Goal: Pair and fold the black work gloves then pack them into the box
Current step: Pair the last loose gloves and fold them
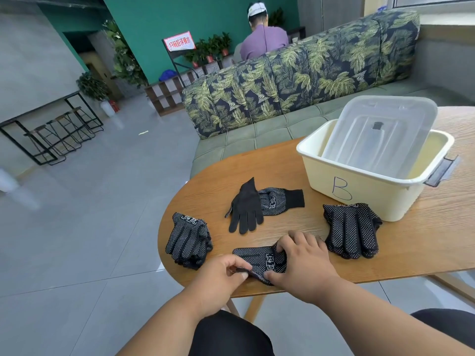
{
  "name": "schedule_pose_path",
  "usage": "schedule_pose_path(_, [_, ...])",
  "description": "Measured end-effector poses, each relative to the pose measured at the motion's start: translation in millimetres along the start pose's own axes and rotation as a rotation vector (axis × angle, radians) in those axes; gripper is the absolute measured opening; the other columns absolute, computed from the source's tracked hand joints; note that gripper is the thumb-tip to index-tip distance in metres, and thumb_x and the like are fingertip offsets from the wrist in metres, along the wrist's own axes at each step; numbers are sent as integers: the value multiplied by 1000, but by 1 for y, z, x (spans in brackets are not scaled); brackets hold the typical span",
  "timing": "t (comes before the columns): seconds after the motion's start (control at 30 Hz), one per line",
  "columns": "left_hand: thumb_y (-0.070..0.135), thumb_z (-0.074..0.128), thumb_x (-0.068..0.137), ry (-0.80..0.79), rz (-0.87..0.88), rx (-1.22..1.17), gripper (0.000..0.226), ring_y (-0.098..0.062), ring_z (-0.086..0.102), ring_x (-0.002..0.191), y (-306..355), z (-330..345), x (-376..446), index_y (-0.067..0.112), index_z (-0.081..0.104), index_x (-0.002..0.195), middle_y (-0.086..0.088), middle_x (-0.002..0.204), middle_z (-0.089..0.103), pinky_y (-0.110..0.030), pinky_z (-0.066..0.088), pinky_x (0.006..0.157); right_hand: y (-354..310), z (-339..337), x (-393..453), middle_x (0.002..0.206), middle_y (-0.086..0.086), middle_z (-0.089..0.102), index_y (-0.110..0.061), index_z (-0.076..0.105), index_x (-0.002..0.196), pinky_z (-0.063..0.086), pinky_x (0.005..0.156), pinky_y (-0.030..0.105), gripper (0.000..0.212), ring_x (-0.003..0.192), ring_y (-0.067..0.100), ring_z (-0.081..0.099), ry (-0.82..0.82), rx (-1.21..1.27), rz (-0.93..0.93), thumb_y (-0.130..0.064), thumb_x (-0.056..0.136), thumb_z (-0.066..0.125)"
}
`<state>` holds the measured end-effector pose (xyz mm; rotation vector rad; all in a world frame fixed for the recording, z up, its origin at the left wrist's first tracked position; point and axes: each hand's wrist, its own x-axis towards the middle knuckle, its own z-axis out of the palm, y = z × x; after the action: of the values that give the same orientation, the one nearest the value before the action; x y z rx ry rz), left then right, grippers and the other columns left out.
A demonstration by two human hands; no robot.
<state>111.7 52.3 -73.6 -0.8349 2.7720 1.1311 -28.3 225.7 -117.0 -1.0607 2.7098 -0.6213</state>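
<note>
A folded black dotted glove pair [259,258] lies at the table's near edge. My left hand [221,276] pinches its near left edge. My right hand [303,260] lies over its right part, fingers curled on the top edge and thumb at the near corner. One stack of dotted gloves [189,240] sits to the left, another stack [352,229] to the right. Two loose gloves [257,204] lie crossed in the middle of the table. The cream box marked B [365,186] stands at the right rear, its clear lid [380,132] leaning inside it.
The wooden table [424,240] has a rounded left end and a near edge by my knees. A leaf-patterned sofa [295,80] stands behind it, and a person sits beyond, back turned. Grey tiled floor spreads to the left, with black stools at the far left.
</note>
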Motion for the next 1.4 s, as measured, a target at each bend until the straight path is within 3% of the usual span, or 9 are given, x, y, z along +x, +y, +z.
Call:
schedule_pose_path(0.1, [25,71,96,13,38,8,18,8,59,83,7,1,5,42,76,96,14,100,65,-8,43,73,-1,1,1,132,-10,43,-41,48,116,22,120,44,66,129,21,39,2,-7,4,-85,67,52])
schedule_pose_path(0.23, [32,66,97,-26,-18,-66,16,-18,69,96,15,9,12,46,74,101,9,103,74,-33,56,89,-1,-1,1,133,-10,42,-40,48,117,22,119,44,70,130,21,39,-14,-10,6,-87,65,49])
schedule_pose_path(0.4, [23,67,98,44,-87,-164,12,-12,69,96,20,26,22,32,74,101,8,100,74,-16,51,78,-1,-2,1,134,-10,42,-40,47,118,21,120,44,67,131,21,39,-14,-16,-2,-84,67,51])
schedule_pose_path(0.5, [25,73,93,103,-136,-148,10,-8,69,87,21,35,25,31,70,101,11,88,73,-28,57,85,-1,-1,1,137,-9,41,-40,47,116,20,121,45,66,132,21,38,-6,-12,-2,-83,66,49])
schedule_pose_path(0.7, [47,75,83,328,-68,254,36,-5,58,92,30,41,21,43,51,110,18,89,59,-35,47,93,-2,-1,0,137,-7,46,-37,52,117,27,115,45,55,130,24,39,7,-11,-13,-76,79,43])
schedule_pose_path(0.9, [38,69,89,380,224,593,11,-12,56,103,31,51,18,39,68,100,19,97,64,-33,35,90,1,-2,6,130,-8,55,-36,56,121,34,101,42,25,122,24,47,59,-32,5,-45,101,44])
schedule_pose_path(1.07, [31,68,72,388,318,735,32,-17,61,83,24,70,13,38,72,103,16,83,67,-37,50,75,2,-8,8,130,-5,60,-40,40,142,40,99,42,59,123,25,53,105,24,70,-54,88,57])
schedule_pose_path(1.2, [50,57,72,401,285,706,62,-25,54,97,28,87,-2,36,60,133,7,99,59,-46,46,89,3,-13,7,111,-3,68,-36,40,143,50,87,37,61,107,24,64,85,93,118,-55,87,54])
schedule_pose_path(1.4, [65,60,70,422,245,626,67,-27,50,110,25,102,-8,40,57,132,7,107,50,-54,38,104,0,-23,5,73,-10,63,-39,49,134,47,70,31,46,79,15,62,-39,330,202,-33,89,57])
